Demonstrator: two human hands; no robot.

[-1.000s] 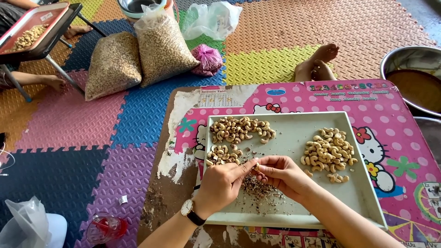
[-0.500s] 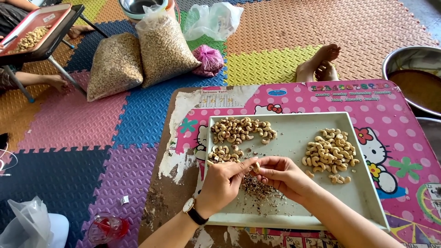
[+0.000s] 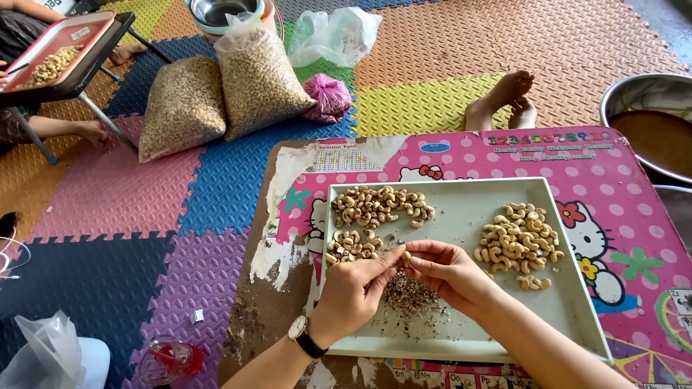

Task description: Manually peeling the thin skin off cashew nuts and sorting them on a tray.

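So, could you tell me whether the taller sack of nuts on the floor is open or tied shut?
Tied shut: the taller sack is gathered into a bunch at its top.

The counter (image 3: 613,187) is hot pink with white polka dots and cartoon cat prints, peeling to brown board on the left. The tray (image 3: 461,209) is pale grey-green, the cashews (image 3: 517,236) creamy beige, the peel scraps (image 3: 407,294) dark brown. The floor mats (image 3: 216,187) are a puzzle patchwork: blue, purple, pink, yellow-green, orange, navy.
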